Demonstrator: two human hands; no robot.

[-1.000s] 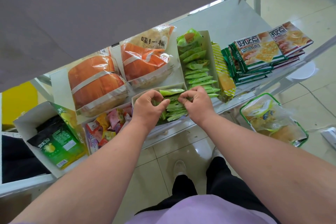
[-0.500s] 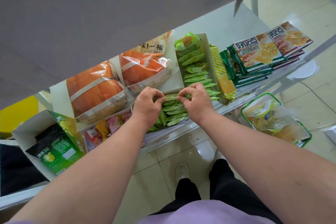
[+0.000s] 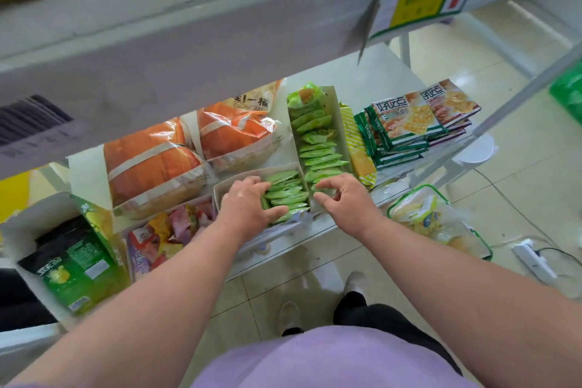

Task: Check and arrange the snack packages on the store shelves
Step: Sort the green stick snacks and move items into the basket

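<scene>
Nearest, at 6 o'clock, 2 hands work the front box (image 3: 220, 190) of green packets (image 3: 288, 194): the left hand (image 3: 244, 201) lies on the row with fingers loosely spread, the right hand (image 3: 345, 198) hovers released at its end. At 12 o'clock a second row (image 3: 318, 148) stands tidy; the cracker packs (image 3: 406, 123) at 2 o'clock look stacked, the mixed candies (image 3: 170, 230) at 9 o'clock still jumbled.

Small green packets (image 3: 288, 195): glossy plastic film, light glinting off the creases, standing in a matt white cardboard tray (image 3: 220, 190). Orange bread bags (image 3: 151, 167): shiny, crinkled clear plastic; cracker packs (image 3: 406, 123): smooth printed wrap with a sheen. Shelf (image 3: 371, 72): smooth white painted metal by the look of it; floor (image 3: 535, 167): pale glazed tile, reflective.
</scene>
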